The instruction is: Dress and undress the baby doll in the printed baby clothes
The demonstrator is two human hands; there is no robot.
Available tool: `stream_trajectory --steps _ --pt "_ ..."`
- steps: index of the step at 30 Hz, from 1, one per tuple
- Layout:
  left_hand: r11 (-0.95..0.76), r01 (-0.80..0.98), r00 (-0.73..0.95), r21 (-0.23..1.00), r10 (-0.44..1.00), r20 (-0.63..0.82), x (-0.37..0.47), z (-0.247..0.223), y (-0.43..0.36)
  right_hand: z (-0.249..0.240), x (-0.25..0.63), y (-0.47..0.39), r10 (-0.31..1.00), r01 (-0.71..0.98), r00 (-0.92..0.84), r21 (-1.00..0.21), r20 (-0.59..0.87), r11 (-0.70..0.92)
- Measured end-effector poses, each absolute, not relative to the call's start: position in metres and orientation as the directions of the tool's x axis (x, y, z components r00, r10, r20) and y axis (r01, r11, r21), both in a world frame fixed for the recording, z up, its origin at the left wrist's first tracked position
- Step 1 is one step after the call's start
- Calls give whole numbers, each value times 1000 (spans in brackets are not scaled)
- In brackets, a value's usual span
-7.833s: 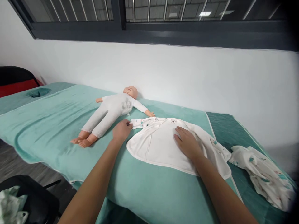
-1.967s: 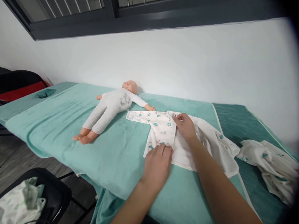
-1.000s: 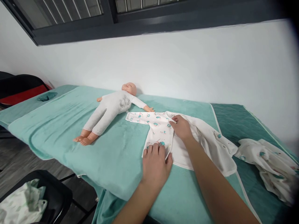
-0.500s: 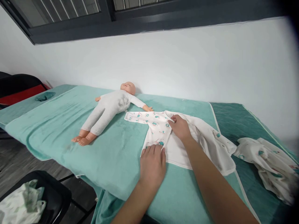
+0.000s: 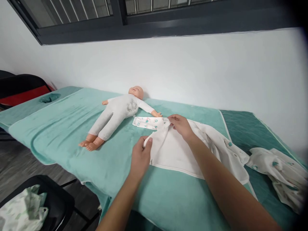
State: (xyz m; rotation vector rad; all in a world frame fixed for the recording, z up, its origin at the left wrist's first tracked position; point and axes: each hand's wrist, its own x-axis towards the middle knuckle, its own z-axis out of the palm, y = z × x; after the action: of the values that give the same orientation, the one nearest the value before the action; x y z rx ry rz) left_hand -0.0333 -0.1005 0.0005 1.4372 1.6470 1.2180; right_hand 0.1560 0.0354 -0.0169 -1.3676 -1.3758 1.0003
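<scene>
A small white garment with teal and pink prints (image 5: 183, 154) lies spread on the green cloth, its plain inner side facing up across the middle. My left hand (image 5: 141, 154) pinches the lifted front edge between thumb and fingers. Farther back, my right hand (image 5: 180, 125) has its fingers closed on the garment near the collar. One printed sleeve stretches left toward the doll. The baby doll (image 5: 117, 112), in a white body suit, lies on its back to the left, its head toward the wall and one hand close to the sleeve.
A second printed white cloth (image 5: 279, 170) is crumpled at the right on darker green fabric (image 5: 243, 128). At the lower left, a black chair (image 5: 60, 205) holds a bag. Behind the bed stands a white wall (image 5: 192, 70).
My left hand has moved left and up, folding the garment's front panel open so that its white inner side shows. My right hand has shifted slightly left along the collar.
</scene>
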Motion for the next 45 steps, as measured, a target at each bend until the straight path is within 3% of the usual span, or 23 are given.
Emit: stream_trajectory --steps 5,10,15,19,26,30,36,41,45 --pt "15 405 -257 914 962 97 -60 -6 -83 -21 126 58 997 294 -16 -953 74 75" --pt "20 678 -301 735 919 253 -72 -31 -77 -40 118 62 989 356 -27 -923 146 146" --pt "-2 764 -288 646 894 344 -72 -45 -77 -51 116 56 948 462 -83 -831 308 310" --pt "-5 776 -302 631 875 378 -71 -45 -79 -55 115 52 906 517 -169 -747 388 417" --pt "-8 761 -343 648 843 413 -75 -48 -76 -50 116 44 871 647 -274 -592 407 480" --pt "-115 803 -260 585 816 517 -77 -49 -75 -46 116 40 857 699 -313 -511 409 499" --pt "-371 852 -8 369 696 718 -71 -47 -80 -44 114 36 848 741 -355 -435 392 511" --pt "-559 788 301 257 715 631 -66 -49 -80 -44 112 31 833 772 -386 -356 396 527" --pt "-498 833 317 242 787 530 -63 -49 -79 -44 112 30 831 779 -389 -340 397 527"
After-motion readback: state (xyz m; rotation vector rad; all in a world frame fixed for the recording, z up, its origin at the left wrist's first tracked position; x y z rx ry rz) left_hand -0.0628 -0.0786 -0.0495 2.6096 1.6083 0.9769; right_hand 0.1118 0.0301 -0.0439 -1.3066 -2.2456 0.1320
